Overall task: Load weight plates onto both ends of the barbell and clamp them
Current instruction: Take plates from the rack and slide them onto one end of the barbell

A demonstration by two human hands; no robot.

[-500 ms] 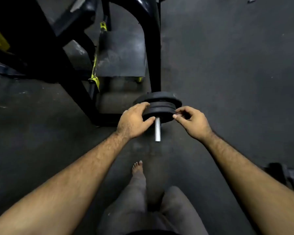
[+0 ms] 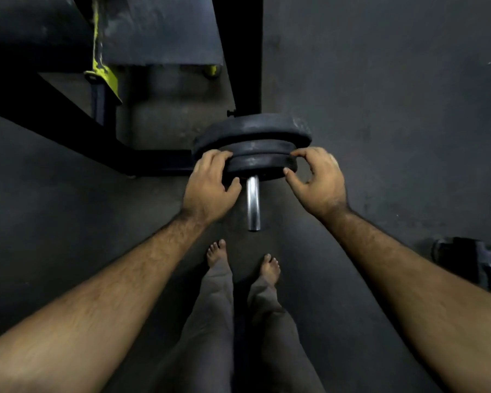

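Observation:
The barbell's bare steel end [image 2: 253, 202] points toward me at the centre of the head view. Three black weight plates sit stacked on it: a large plate [image 2: 253, 130] furthest from me, a smaller plate [image 2: 258, 148] in the middle and the nearest small plate [image 2: 260, 168]. My left hand [image 2: 210, 188] grips the left rim of the nearest plate, thumb on its face. My right hand [image 2: 318, 180] holds the right rim with fingertips and thumb. No clamp is visible on the bar.
A black rack frame [image 2: 247, 52] with a yellow strap [image 2: 102, 69] stands behind and left of the plates. A dark dumbbell-like object [image 2: 471, 259] lies on the floor at the right edge. My bare feet [image 2: 217, 252] are on the dark floor under the bar end.
The view has come closer and tipped down, so both feet now show. Both hands stay on the nearest plate's rim; my right hand has wrapped further around the edge.

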